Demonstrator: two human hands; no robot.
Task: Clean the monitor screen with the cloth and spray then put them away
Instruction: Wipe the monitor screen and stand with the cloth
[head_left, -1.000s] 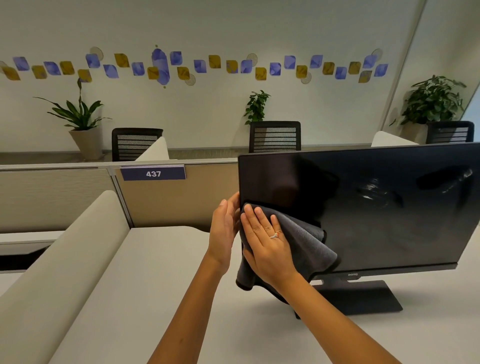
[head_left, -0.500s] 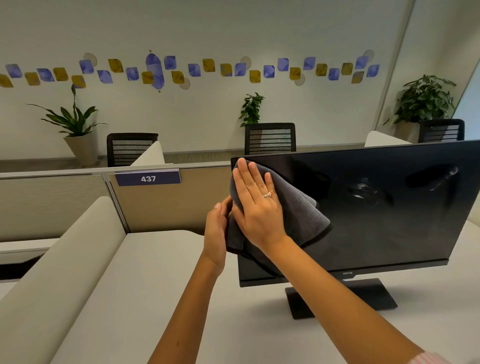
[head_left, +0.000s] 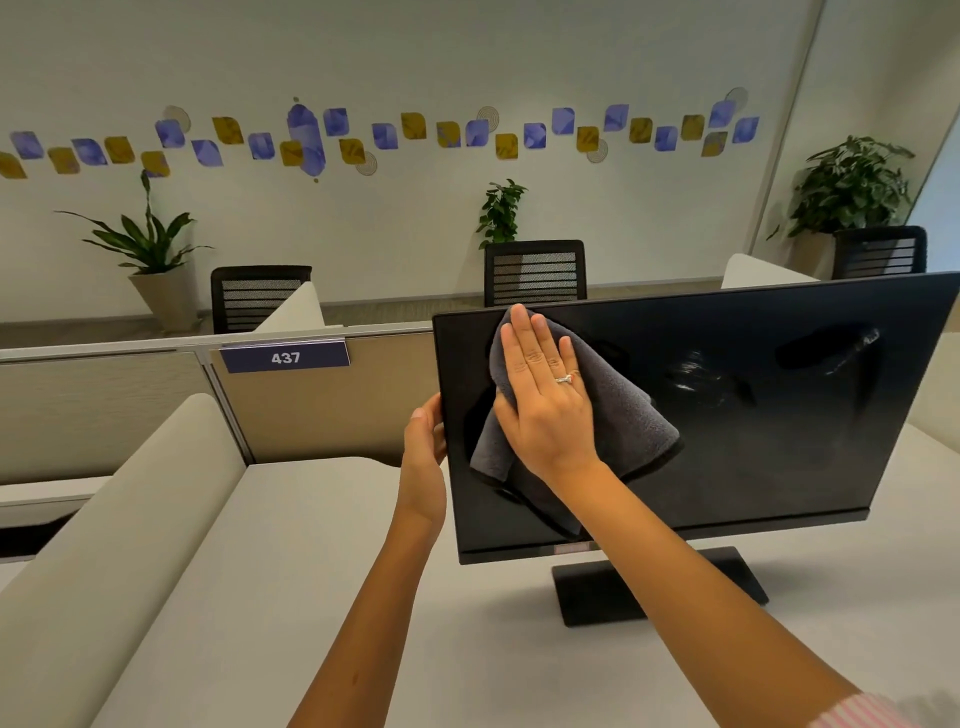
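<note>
A black monitor (head_left: 753, 415) stands on a black base (head_left: 660, 587) on the pale desk (head_left: 363, 597), its screen dark. A grey cloth (head_left: 623, 415) lies against the upper left of the screen. My right hand (head_left: 545, 400) presses flat on the cloth with straight fingers, fingertips at the top bezel. My left hand (head_left: 423, 457) grips the monitor's left edge, fingers going behind it. No spray bottle is in view.
A beige partition (head_left: 311, 410) with a "437" sign (head_left: 284, 357) runs behind the desk. A padded cream divider (head_left: 119, 519) borders the desk's left side. Black mesh chairs (head_left: 535, 273) and potted plants (head_left: 150, 260) stand by the far wall.
My right hand has wiped the cloth up from the lower left corner to the top of the screen, then a little to the right. My left hand stays on the monitor's left edge.
</note>
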